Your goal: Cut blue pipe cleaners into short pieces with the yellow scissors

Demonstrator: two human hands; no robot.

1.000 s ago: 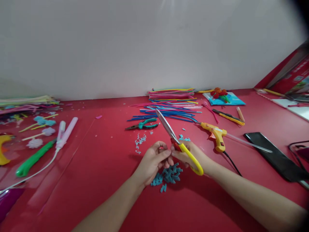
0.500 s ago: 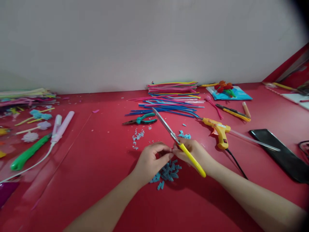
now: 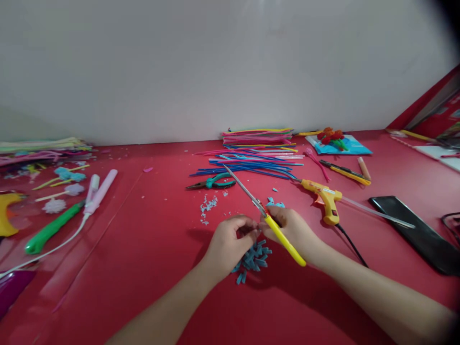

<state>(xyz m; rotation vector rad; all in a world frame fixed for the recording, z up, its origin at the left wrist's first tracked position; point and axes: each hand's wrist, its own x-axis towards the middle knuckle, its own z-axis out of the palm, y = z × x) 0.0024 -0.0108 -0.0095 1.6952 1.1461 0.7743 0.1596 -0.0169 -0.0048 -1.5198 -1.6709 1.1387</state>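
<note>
My right hand (image 3: pixel 293 230) grips yellow-handled scissors (image 3: pixel 268 220), whose closed blades point up and to the left. My left hand (image 3: pixel 230 242) is closed in a pinch, fingertips meeting the right hand's fingers; what it pinches is too small to make out. Under both hands lies a pile of short blue pipe-cleaner pieces (image 3: pixel 253 258) on the red table (image 3: pixel 151 268). Small light-blue trimmings (image 3: pixel 207 207) are scattered just beyond the hands.
Beyond the hands lie teal-handled pliers (image 3: pixel 213 182), a spread of coloured pipe cleaners (image 3: pixel 257 153) and a yellow glue gun (image 3: pixel 323 196) with its cord. A black flat object (image 3: pixel 413 232) lies at the right. Left: a green-handled tool (image 3: pixel 48 230), a pink corded tool (image 3: pixel 100 191), pompom sticks (image 3: pixel 64 175).
The scissors have tilted so the blades look thinner and closed. Both hands have stayed together over the blue pile, shifting slightly; the view has moved a little.
</note>
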